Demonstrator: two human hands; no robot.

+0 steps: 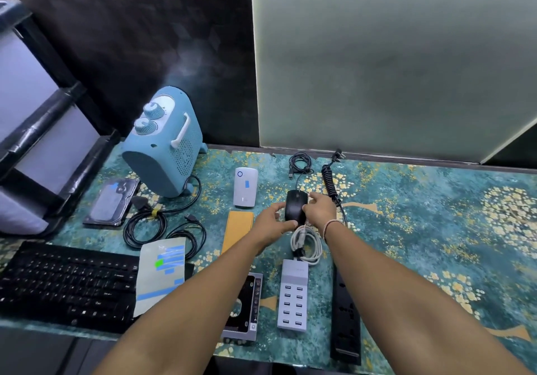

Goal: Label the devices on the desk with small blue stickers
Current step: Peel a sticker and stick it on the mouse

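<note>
A black wired mouse [295,204] lies mid-desk. My left hand [273,220] grips its left and near side, thumb curled under the near end. My right hand [319,207] holds its right side, fingers reaching over the top. No sticker shows on the mouse. A pale sticker sheet [162,273] with several blue stickers and one green lies over the black keyboard [66,281]. The white router [245,187] bears a blue sticker. The hard drive [112,201] also shows a blue piece.
A blue heater [165,142] stands at the back left with black cables [162,223] in front. A yellow case [236,230], white USB hub [293,293] with coiled cable, black power strip [347,316] and a drive caddy [247,310] lie near. A glass panel rises behind.
</note>
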